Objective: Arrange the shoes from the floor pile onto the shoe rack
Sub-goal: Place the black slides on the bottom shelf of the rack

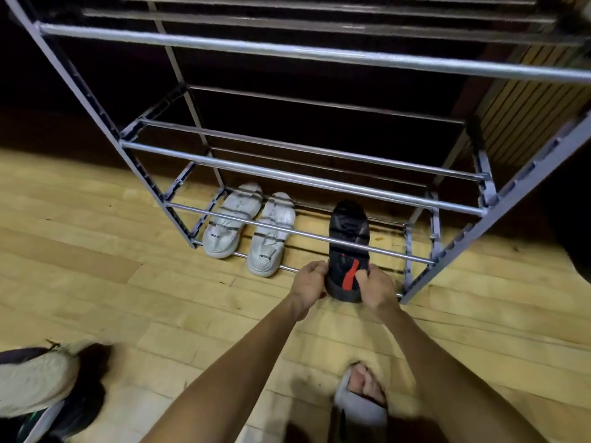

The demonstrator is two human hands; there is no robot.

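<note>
place: I see a home entryway or hall | floor [112, 282]: pale wood planks | rack [319, 183]: metal-tube shoe shelves by a dark wall | white sneakers [249, 228] on bottom tier | slippered foot [363, 398]

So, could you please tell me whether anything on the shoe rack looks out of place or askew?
Slightly. The two white sneakers on the bottom tier aren't flush: the right one's heel sits further out than the left's. The black shoe, in the grip of both hands, has no partner beside it yet.
</note>
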